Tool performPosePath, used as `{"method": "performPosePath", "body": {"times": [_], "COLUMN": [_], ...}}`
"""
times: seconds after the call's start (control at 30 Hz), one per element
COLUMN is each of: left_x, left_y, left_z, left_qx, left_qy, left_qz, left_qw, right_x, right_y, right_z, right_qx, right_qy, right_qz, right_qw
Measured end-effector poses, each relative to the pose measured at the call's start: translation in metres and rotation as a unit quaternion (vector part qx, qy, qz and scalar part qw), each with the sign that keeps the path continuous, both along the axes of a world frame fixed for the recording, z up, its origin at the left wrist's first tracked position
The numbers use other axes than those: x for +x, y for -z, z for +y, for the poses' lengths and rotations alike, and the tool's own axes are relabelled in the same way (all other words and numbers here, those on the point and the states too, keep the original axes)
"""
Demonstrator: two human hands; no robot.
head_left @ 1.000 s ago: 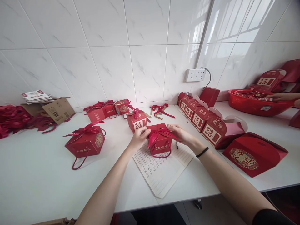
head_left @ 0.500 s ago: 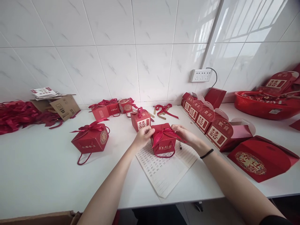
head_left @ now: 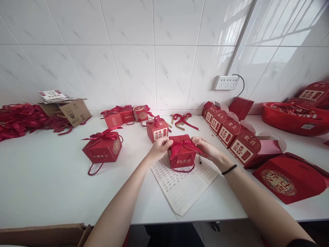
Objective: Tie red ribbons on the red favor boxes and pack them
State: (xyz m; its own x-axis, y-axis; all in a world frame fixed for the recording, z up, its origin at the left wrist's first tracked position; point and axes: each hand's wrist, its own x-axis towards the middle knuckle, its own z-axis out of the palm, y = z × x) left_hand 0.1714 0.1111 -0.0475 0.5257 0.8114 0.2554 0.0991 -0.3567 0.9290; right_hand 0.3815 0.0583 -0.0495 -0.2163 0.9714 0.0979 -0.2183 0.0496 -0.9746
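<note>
A red gift box [head_left: 182,163] with gold lettering and a twisted cord handle stands on an open handwritten notebook [head_left: 180,199]. A red ribbon [head_left: 183,147] is tied in a bow over its top. My left hand [head_left: 161,148], fingers closed, pinches the ribbon at the box's left upper edge. My right hand [head_left: 205,148] is closed on the ribbon at the right; its fingertips are partly hidden. Just behind stands a smaller red box [head_left: 157,129] with a bow. To the left, another bowed box [head_left: 102,149] rests with its cord handle hanging onto the table.
A row of red boxes [head_left: 243,145] lines the right side, beside a larger red box [head_left: 290,178]. Farther right sits a red basin [head_left: 295,120] of small packets. Loose ribbons [head_left: 23,120] and a cardboard box [head_left: 74,112] lie at the left. Ribbon pieces [head_left: 182,119] lie near the wall.
The camera view has shifted slightly, so everything sits a little farther right. Both hands stay at the bow; its left loop, which hung lower, now lies higher and flatter.
</note>
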Motion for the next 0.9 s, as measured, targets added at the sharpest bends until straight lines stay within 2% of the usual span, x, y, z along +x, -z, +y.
{"method": "performPosePath", "body": {"times": [0.33,0.9], "left_x": [-0.0010,0.0018], "left_y": [0.0044,0.0005], "left_z": [0.0022,0.0000], "left_qx": [-0.013,-0.046], "left_qy": [0.012,0.009], "left_qz": [-0.016,-0.053], "left_qw": [1.000,0.997], "right_x": [0.0031,0.0039], "right_y": [0.0046,0.0014], "right_z": [0.0033,0.0052], "right_qx": [-0.020,-0.028], "right_qy": [0.002,-0.013], "right_qz": [0.005,0.008], "right_qw": [1.000,1.000]}}
